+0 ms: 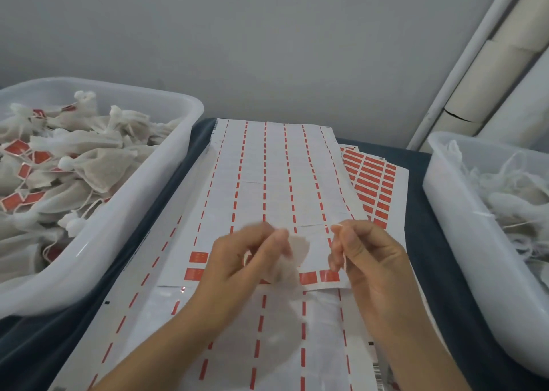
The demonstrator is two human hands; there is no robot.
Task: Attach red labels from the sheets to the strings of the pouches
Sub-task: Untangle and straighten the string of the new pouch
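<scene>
My left hand (246,260) holds a small beige pouch (292,257) above the label sheets, its fingers blurred. My right hand (365,254) pinches a thin white string (344,260) between thumb and fingers, a little to the right of the pouch. Under both hands lies a mostly peeled label sheet (276,176) with a few red labels (328,276) left along its near edge. A sheet full of red labels (374,179) pokes out from beneath it on the right.
A white tub (178,141) on the left holds several pouches with red labels attached. Another white tub (445,188) on the right holds pouches with loose strings. More peeled sheets (267,346) lie near me on a dark blue cloth (416,164). A grey wall stands behind.
</scene>
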